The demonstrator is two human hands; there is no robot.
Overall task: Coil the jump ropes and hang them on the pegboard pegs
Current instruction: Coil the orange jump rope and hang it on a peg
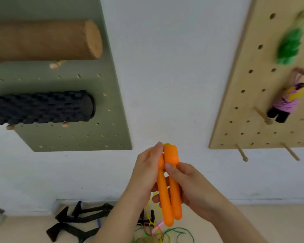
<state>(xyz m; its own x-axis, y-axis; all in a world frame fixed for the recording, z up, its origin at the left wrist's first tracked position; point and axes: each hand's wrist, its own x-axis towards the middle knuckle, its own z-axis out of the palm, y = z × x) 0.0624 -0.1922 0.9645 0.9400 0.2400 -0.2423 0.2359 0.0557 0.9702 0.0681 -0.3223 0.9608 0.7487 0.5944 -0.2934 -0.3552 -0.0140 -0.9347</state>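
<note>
White wall (165, 67) fills the middle of the view. On it we note a green pegboard (77, 137) at left and a plywood pegboard (253, 102) at right.

Green pegboard: a cork roller (42, 41) lies across pegs up top, and a black ridged foam roller (39, 107) lies across pegs below it.

Floor, low in frame: black strap-like gear (74, 223) against the wall; exact type we cannot tell. Just right of it lies a loose tangle of green cord (181, 232) with a pink handle (157, 228).

Plywood pegboard: a green coiled rope (288, 48), blurred, hangs from an upper peg. A pink coiled rope (286, 102) with black handles hangs from the peg below. Two bare pegs (241, 152) stick out along the bottom edge.

Left hand (146, 174): fingers curled round the upper part of the orange jump-rope handles (170, 186), fingertips near their top ends.

Right hand (191, 183): thumb pressed on the front of the right-side handle, fingers wrapped behind both.

Handles are held upright, side by side and touching, in front of the wall between the two boards. A thin yellow-green cord (152, 213) hangs from behind the hands down to the floor tangle.
</note>
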